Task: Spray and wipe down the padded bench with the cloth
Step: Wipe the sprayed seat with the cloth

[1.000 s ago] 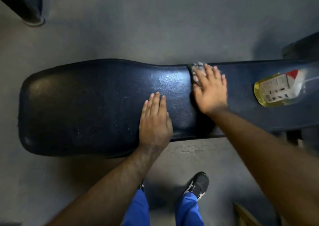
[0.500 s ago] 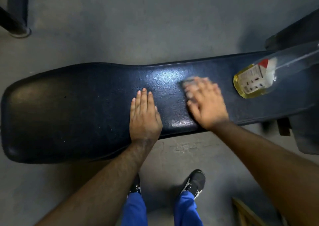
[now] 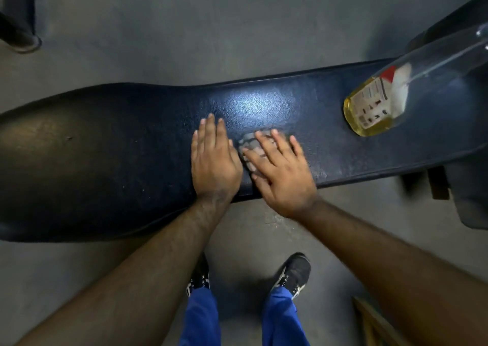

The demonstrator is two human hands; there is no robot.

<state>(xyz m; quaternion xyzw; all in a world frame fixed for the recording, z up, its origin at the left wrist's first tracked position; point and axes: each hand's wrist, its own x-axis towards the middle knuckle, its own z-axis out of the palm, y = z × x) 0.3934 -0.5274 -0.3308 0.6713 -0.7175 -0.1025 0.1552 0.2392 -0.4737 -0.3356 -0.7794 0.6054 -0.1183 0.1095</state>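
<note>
my left hand (image 3: 214, 160) lies flat and empty on the padded bench (image 3: 105, 155), just beside my right hand (image 3: 280, 171) pressing the grey cloth (image 3: 249, 147) with spread fingers, while at two o'clock the spray bottle (image 3: 380, 102) stands, yellow liquid low inside.

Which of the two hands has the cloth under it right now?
The right hand: the grey cloth shows under its spread fingers. The left hand lies flat on the bare bench beside it.
</note>
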